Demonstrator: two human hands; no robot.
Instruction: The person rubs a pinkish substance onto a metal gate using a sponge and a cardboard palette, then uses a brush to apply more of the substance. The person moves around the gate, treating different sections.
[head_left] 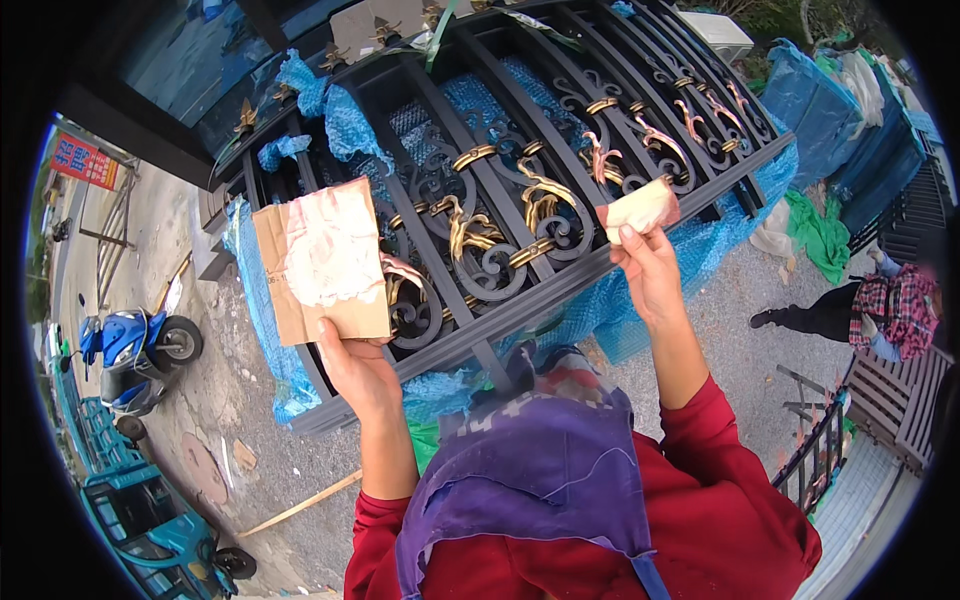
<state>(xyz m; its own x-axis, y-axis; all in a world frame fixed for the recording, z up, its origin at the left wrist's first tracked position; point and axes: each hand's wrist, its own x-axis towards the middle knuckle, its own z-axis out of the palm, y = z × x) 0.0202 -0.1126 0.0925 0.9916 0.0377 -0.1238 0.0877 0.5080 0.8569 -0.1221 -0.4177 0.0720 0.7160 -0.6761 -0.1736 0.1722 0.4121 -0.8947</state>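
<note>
My left hand point(360, 368) grips the lower edge of a piece of brown cardboard point(270, 255), whose face is smeared with pale pink paint. Between the thumb and fingers of my right hand point(648, 268) is a small pale sponge-like pad point(640, 207), pinkish along one side. Both are held over the near side of a black wrought-iron gate panel point(545, 293) lying in front of me. Among its bars and scrolls, some leaf ornaments point(475, 235) are gold, while others point(600, 162) look pink. The pad is near the scrollwork; whether it touches the metal I cannot tell.
Blue bubble wrap point(355, 130) lies around and under the gate. A blue scooter point(130, 345) and a teal three-wheeler point(165, 540) stand at left. At right are a person in a plaid top point(890, 310), green sheeting point(820, 235) and a slatted metal panel point(898, 408).
</note>
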